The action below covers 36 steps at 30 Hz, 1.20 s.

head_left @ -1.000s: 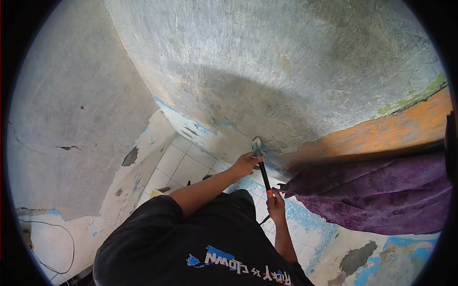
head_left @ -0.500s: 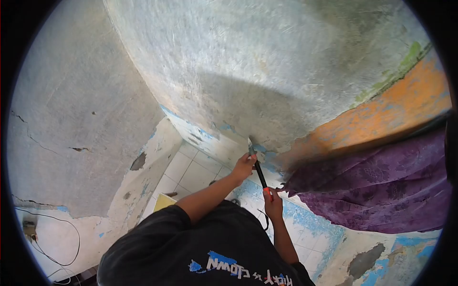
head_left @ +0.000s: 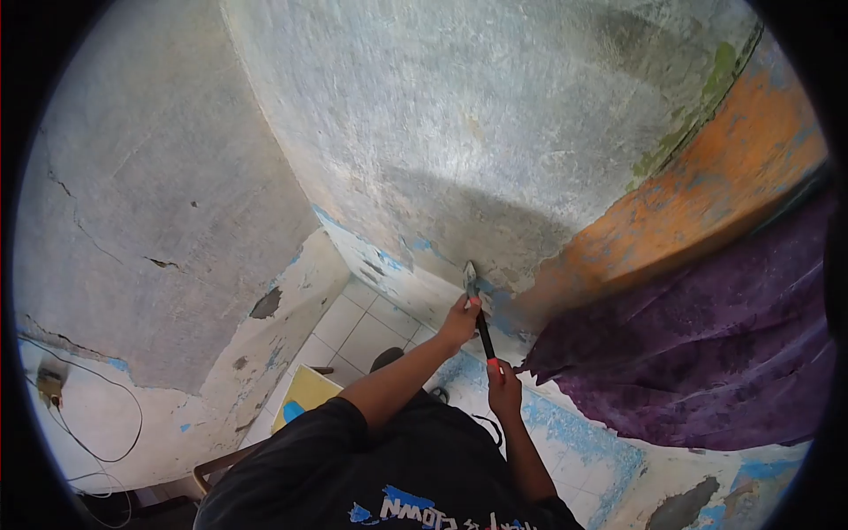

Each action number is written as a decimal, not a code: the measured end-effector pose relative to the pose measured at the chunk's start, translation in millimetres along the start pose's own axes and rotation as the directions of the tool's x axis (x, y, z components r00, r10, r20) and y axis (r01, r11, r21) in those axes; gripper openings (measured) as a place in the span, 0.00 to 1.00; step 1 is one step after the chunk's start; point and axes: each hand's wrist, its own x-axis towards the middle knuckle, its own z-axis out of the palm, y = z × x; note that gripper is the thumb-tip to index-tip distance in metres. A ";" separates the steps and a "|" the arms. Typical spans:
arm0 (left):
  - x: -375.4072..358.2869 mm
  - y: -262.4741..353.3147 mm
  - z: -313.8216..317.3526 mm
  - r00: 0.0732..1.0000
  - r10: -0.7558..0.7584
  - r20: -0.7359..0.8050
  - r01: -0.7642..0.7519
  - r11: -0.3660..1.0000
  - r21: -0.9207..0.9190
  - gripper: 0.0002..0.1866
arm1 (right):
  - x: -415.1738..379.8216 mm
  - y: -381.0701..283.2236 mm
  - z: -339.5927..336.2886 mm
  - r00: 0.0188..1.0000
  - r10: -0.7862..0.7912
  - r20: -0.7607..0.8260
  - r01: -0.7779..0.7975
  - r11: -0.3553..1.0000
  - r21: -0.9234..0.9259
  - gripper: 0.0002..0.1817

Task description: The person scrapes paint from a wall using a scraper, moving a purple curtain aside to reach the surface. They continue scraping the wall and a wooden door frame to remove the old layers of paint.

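Note:
A long hand tool with a grey metal head [head_left: 471,277] and a black handle with red on it is held in both hands; its exact kind is hard to make out. My left hand [head_left: 458,323] is closed around it just below the head. Lower down, my right hand [head_left: 505,391] grips the handle near the red part. The head is at the lower part of the grey wall [head_left: 424,115], by the ragged edge where bare plaster meets blue and white paint. Whether it touches the wall cannot be told.
A purple cloth [head_left: 671,353] hangs at the right, below an orange painted strip [head_left: 698,194]. White floor tiles [head_left: 353,331] and a yellow-topped piece of furniture [head_left: 309,389] lie below left. A socket with cables [head_left: 53,389] is at the far left.
The view has shifted, showing more of the yellow top. The tool's head has turned, showing a broader side. Both hands keep their grip.

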 end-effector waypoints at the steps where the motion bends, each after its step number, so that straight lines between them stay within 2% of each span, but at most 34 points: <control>1: -5.4 2.3 3.5 0.999 -0.026 0.019 0.026 1.000 0.010 0.20 | -1.8 10.4 0.1 0.999 -0.040 -0.017 0.040 0.999 0.003 0.18; 2: -10.4 4.0 7.6 0.998 -0.053 0.037 0.052 0.998 0.021 0.20 | -1.1 21.7 -1.9 0.996 -0.078 -0.035 0.079 0.997 0.006 0.18; 3: -13.4 5.1 10.3 0.995 -0.082 0.056 0.080 0.996 0.032 0.20 | -2.9 24.4 -7.7 0.998 -0.053 -0.015 0.053 0.998 0.030 0.17; 4: -13.5 3.1 11.5 0.995 -0.078 0.061 0.075 0.996 0.039 0.20 | -4.9 26.6 -13.1 1.000 -0.024 0.006 0.024 0.998 0.053 0.17; 9: -8.6 1.1 4.6 0.999 -0.006 0.053 0.003 0.999 0.043 0.21 | 4.4 18.9 -10.7 0.997 -0.078 0.014 0.078 0.996 -0.034 0.16; 12: -4.0 5.3 -4.1 0.989 -0.074 0.126 0.061 0.993 0.102 0.22 | 2.5 21.2 -5.9 1.000 -0.030 0.010 0.030 1.000 -0.007 0.16; 14: -11.9 5.7 1.9 0.992 -0.063 0.111 0.050 0.991 0.121 0.22 | 1.7 19.5 -14.1 0.999 -0.041 0.018 0.040 0.999 0.034 0.17; 16: -11.3 4.2 3.4 0.993 -0.051 0.104 0.038 0.992 0.121 0.23 | 1.9 16.4 -20.9 0.999 0.006 0.032 -0.006 1.000 -0.018 0.17; 19: -4.8 1.7 -0.8 0.994 -0.039 0.106 0.030 0.996 0.085 0.24 | 5.9 10.7 -9.8 0.994 -0.108 -0.017 0.107 0.993 -0.047 0.18; 20: -4.4 2.5 -4.6 0.993 -0.040 0.112 0.031 0.996 0.084 0.24 | 5.3 7.9 -8.3 0.999 -0.050 0.009 0.051 0.996 -0.078 0.19; 25: -11.3 2.1 -5.0 0.986 -0.068 0.149 0.052 0.993 0.109 0.25 | -3.6 24.0 -2.8 0.999 0.029 0.028 -0.030 0.998 0.047 0.19; 29: -1.5 0.3 -9.0 0.992 -0.008 0.124 0.004 0.999 0.037 0.26 | 3.8 3.8 -8.1 0.994 -0.105 -0.010 0.104 0.993 -0.062 0.18; 32: -3.2 7.2 -19.5 0.994 0.005 0.109 -0.004 1.000 -0.014 0.27 | 16.5 0.2 -1.2 0.986 -0.169 -0.005 0.169 0.983 -0.066 0.19; 36: -3.1 7.8 -6.7 0.989 -0.041 0.146 0.036 0.999 0.036 0.28 | 15.0 16.7 -12.6 0.998 -0.066 0.020 0.067 0.998 -0.013 0.19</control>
